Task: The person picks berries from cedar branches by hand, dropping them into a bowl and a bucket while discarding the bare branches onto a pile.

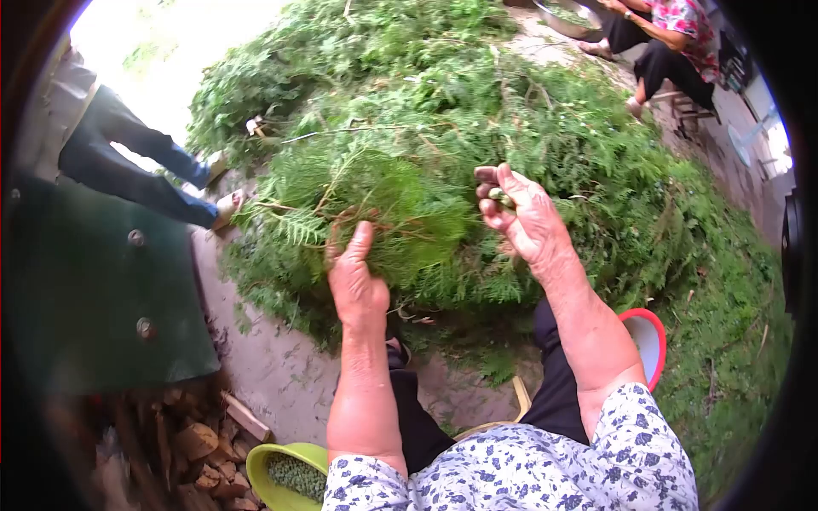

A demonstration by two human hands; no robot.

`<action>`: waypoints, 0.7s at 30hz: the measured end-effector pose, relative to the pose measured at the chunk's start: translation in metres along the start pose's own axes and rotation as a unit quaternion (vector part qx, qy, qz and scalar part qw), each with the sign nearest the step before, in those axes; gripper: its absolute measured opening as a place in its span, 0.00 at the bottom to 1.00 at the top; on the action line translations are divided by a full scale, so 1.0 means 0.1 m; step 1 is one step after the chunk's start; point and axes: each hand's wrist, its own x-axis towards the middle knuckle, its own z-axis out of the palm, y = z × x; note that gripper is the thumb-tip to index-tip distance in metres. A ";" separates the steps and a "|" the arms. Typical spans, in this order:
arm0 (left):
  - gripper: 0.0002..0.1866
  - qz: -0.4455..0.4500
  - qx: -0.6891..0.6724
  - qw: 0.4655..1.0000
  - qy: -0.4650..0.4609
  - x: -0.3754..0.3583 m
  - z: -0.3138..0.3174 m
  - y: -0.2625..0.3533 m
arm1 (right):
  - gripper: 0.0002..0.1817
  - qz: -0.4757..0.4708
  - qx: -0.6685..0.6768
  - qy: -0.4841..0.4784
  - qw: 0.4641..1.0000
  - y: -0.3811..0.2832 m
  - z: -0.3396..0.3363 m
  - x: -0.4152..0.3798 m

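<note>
My left hand (356, 271) is closed round a leafy green evergreen branch (409, 226), whose flat sprays fan out to the right of the thumb. To the right and a little higher, my right hand (526, 213) has its fingers curled in over some small green cones (501, 198). Both hands are raised in front of a large heap of cut evergreen branches (588, 162). Low at the left, a yellow-green bowl (266, 485) holds many small green cones.
A red-rimmed white basin (649, 341) stands by my right arm. Split firewood (200, 443) lies at lower left below a dark green panel (94, 289). One person in jeans (141, 153) stands at left; another person (673, 43) sits at upper right near a metal bowl (567, 17).
</note>
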 end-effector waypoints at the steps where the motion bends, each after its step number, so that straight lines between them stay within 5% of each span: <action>1: 0.20 0.015 0.005 0.999 -0.033 -0.04 0.05 0.03 | 0.23 0.010 0.057 0.013 0.998 -0.01 -0.02 0.01; 5: 0.14 0.003 -0.001 1.000 -0.003 -0.07 0.09 0.07 | 0.32 0.029 0.158 -0.067 0.985 0.02 -0.06 0.02; 13: 0.13 -0.054 -0.008 0.998 -0.010 -0.04 0.07 0.03 | 0.17 0.024 0.111 -0.055 0.992 -0.13 -0.18 -0.14; 21: 0.10 -0.118 -0.075 0.990 -0.021 0.03 -0.01 0.02 | 0.23 -0.027 -0.204 0.185 0.961 -0.59 -1.46 -1.01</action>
